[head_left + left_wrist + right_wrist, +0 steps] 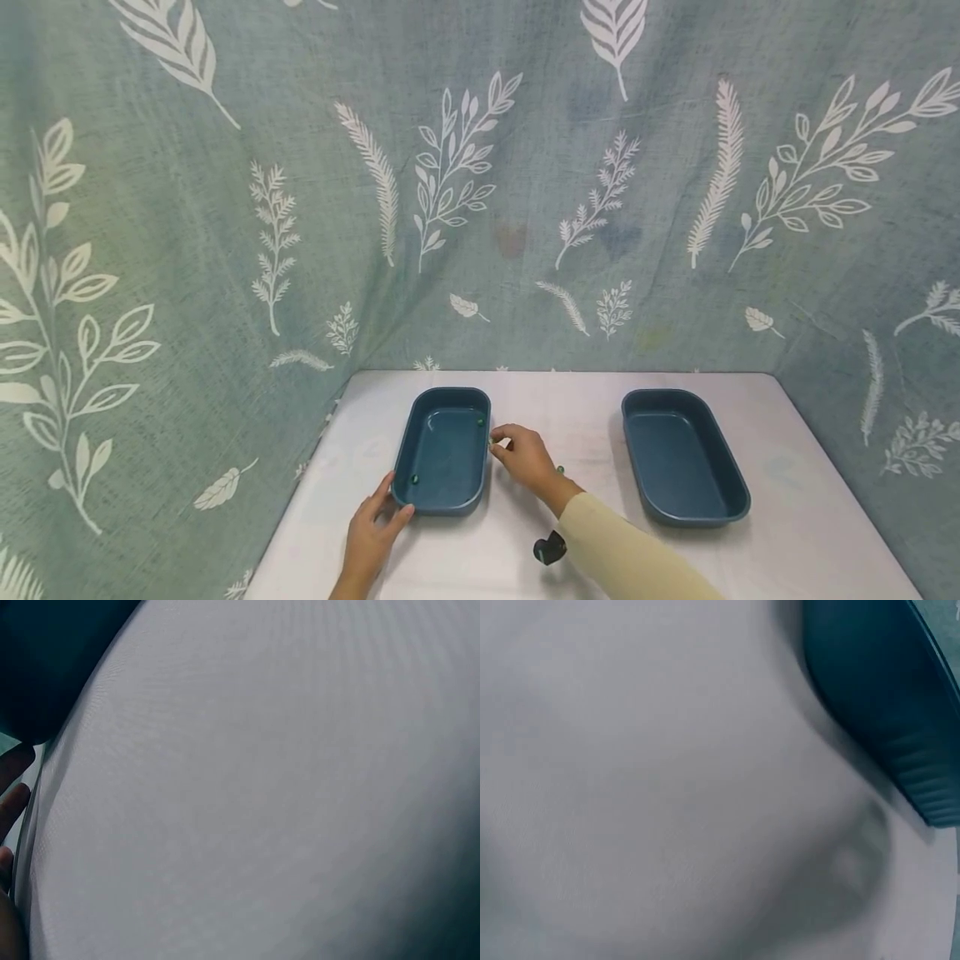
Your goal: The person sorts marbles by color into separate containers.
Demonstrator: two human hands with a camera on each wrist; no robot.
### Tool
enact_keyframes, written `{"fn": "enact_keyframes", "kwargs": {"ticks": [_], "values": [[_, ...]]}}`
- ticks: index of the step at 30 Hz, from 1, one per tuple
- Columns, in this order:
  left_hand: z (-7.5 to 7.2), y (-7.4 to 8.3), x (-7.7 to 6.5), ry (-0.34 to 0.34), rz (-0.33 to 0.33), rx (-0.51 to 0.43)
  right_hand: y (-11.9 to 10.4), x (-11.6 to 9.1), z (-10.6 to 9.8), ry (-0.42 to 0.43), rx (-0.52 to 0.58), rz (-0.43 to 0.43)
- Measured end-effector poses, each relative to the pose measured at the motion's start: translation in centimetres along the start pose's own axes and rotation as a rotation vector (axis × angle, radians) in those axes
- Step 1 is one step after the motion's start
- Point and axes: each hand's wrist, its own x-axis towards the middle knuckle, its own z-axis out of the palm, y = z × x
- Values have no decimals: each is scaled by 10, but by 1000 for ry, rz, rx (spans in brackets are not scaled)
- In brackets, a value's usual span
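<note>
Two dark blue trays stand on a white table. My left hand rests against the near left corner of the left tray, thumb along its front wall and fingers fairly straight along its side. Two small green beads lie in this tray, one at the far right and one at the near left. My right hand hovers at the tray's right rim and pinches a small pale bead between thumb and forefinger. In the left wrist view my fingers show beside the tray's corner.
The right tray looks empty and sits about a tray's width away. A small black object lies under my right forearm. Leaf-patterned cloth walls the table at the back and both sides. The right wrist view shows a tray wall and blurred tabletop.
</note>
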Motion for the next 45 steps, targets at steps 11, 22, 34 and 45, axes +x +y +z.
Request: {"fn": "enact_keyframes", "kwargs": {"ticks": [11, 22, 34, 45], "values": [[2, 3, 1, 17, 38, -5, -6, 3, 5, 17, 11, -38], [1, -1, 2, 33, 55, 2, -3, 5, 13, 6, 34, 1], [1, 0, 4, 9, 27, 1, -8, 6, 14, -15, -18, -18], [1, -2, 1, 12, 22, 5, -4, 6, 19, -9, -7, -9]]}}
